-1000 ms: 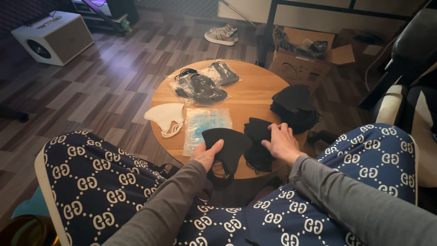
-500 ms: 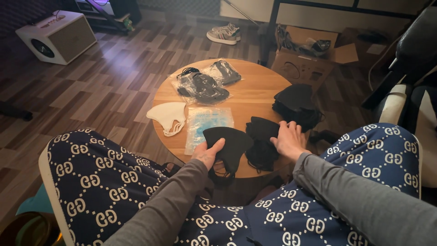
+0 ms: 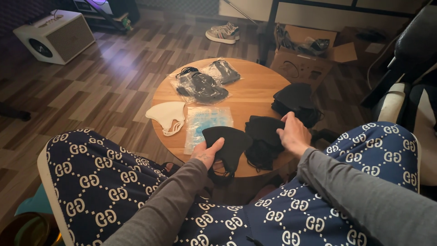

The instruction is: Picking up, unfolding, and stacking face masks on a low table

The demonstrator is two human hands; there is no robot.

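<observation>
I sit at a small round wooden table [image 3: 255, 93]. My left hand [image 3: 207, 152] grips the near edge of a black cloth face mask [image 3: 230, 143] at the table's front. My right hand [image 3: 293, 134] rests on a second black mask [image 3: 264, 132] just to the right, fingers curled over its edge. A stack of black masks [image 3: 296, 100] lies at the right rim. A white mask [image 3: 167, 115] lies at the left rim, and a clear packet of blue masks [image 3: 207, 124] sits beside it.
Two clear bags with dark masks [image 3: 202, 84] lie at the table's far side. An open cardboard box [image 3: 305, 57], sneakers [image 3: 223, 33] and a white speaker [image 3: 52, 36] stand on the wood floor. A dark chair [image 3: 409, 50] is at right. My patterned trouser legs fill the foreground.
My right hand has shifted right along the second black mask toward the stack. My left hand stays on the front mask.
</observation>
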